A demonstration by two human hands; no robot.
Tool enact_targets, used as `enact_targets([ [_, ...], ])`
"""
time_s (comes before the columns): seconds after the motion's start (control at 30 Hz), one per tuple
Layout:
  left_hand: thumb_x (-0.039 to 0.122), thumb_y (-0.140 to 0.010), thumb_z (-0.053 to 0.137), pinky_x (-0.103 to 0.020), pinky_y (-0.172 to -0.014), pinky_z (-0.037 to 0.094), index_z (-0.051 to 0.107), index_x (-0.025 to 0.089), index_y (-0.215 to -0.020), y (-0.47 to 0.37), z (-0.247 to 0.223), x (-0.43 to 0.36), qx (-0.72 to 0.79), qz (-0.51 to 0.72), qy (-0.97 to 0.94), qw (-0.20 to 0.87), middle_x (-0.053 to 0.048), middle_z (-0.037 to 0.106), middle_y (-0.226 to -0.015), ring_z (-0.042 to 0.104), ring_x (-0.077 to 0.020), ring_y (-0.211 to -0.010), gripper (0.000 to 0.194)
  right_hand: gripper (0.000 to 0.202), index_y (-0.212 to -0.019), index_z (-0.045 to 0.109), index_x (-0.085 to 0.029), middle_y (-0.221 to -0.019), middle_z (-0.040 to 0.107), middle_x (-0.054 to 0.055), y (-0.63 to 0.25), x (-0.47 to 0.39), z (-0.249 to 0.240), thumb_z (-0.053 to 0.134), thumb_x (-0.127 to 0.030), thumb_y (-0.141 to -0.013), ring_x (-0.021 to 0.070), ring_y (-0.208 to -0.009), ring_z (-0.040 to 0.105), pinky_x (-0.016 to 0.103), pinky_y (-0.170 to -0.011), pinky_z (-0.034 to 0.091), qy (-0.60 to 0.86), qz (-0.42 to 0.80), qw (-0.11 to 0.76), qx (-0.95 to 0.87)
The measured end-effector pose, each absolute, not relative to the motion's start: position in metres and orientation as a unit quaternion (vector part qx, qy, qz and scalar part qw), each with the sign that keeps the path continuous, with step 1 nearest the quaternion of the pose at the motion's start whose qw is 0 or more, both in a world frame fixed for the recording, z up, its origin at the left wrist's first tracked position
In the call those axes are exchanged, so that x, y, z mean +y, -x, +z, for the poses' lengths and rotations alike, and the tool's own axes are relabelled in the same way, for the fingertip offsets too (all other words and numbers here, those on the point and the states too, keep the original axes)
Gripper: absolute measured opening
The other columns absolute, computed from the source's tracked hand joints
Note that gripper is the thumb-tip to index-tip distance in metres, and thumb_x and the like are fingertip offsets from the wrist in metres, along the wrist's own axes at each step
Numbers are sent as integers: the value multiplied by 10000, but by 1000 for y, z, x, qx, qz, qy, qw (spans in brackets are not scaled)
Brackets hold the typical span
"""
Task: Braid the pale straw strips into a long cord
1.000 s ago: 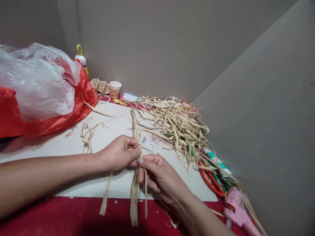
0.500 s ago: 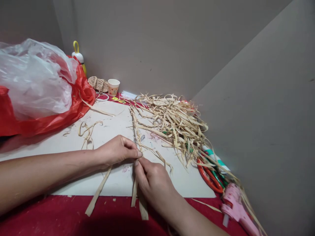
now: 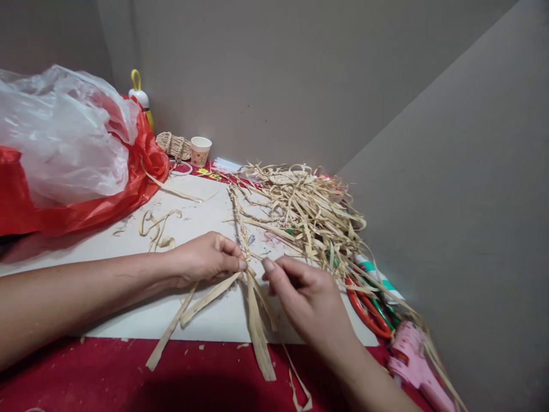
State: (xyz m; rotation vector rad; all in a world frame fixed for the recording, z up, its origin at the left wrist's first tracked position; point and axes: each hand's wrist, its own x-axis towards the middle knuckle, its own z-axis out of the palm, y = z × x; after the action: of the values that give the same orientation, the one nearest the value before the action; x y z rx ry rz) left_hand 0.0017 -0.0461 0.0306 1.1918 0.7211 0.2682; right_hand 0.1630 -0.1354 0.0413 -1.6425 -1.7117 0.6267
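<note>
A thin straw braid runs down the middle of the white board, and its lower end is pinched between the thumb and fingers of my left hand. Below that pinch, flat loose strands fan out over the board and past its front edge. Just right of the braid, my right hand has thumb and forefinger pressed together on a thin strand; part of that strand is hidden behind the fingers.
Dry straw is heaped at the right, above red-handled scissors and a pink glue gun. Plastic bags fill the left. A paper cup and a twine bundle stand behind the board.
My right hand has moved right, away from my left hand, drawing a strand sideways. The strands below the braid have spread apart. My left hand still pinches the braid.
</note>
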Motion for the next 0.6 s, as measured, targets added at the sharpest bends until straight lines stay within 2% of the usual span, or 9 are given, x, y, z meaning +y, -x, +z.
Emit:
enact_targets([
  [0.1, 278, -731, 622, -202, -395, 146, 601, 120, -657, -1, 30, -44, 319, 124, -559, 756, 83, 366, -388, 247, -34, -365, 176, 313, -706, 558, -165, -635, 533, 3, -170, -121, 32, 487, -419, -874, 113, -581, 456, 224, -541, 348, 613, 373, 341, -607],
  [0.17, 271, -733, 619, -188, -414, 198, 610, 117, -666, -1, 27, -44, 310, 131, -572, 748, 58, 462, -439, 304, -35, -393, 168, 348, -762, 559, -157, -673, 558, 11, -169, -116, 23, 454, -466, -882, 106, -572, 466, 222, -537, 361, 571, 499, 324, -566],
  [0.23, 267, -726, 622, -179, -457, 268, 624, 117, -685, -1, 24, -44, 311, 145, -595, 727, 25, 563, -536, 385, -44, -450, 155, 400, -744, 531, -149, -633, 539, 9, -166, -115, 15, 415, -502, -891, 89, -510, 435, 218, -498, 344, 527, 599, 315, -513],
  [0.3, 259, -720, 621, -178, -498, 314, 639, 120, -708, -1, 23, -44, 324, 157, -625, 693, 13, 603, -603, 435, -58, -506, 141, 386, -720, 483, -157, -564, 454, -29, -164, -116, 12, 429, -500, -889, 68, -460, 364, 202, -457, 302, 487, 664, 326, -464],
  [0.4, 249, -722, 603, -176, -514, 331, 647, 119, -691, 0, 23, -44, 329, 161, -669, 647, 17, 601, -602, 444, -66, -524, 140, 343, -727, 453, -167, -522, 298, -83, -164, -117, 13, 500, -477, -865, 49, -433, 226, 178, -409, 199, 469, 693, 337, -432],
  [0.6, 283, -741, 568, -182, -537, 356, 683, 121, -745, 2, 24, -41, 300, 143, -712, 619, -14, 649, -681, 485, -84, -557, 198, 392, -659, 477, -158, -441, 241, -107, -169, -113, 18, 522, -503, -838, 30, -371, 140, 172, -352, 117, 502, 700, 283, -423],
])
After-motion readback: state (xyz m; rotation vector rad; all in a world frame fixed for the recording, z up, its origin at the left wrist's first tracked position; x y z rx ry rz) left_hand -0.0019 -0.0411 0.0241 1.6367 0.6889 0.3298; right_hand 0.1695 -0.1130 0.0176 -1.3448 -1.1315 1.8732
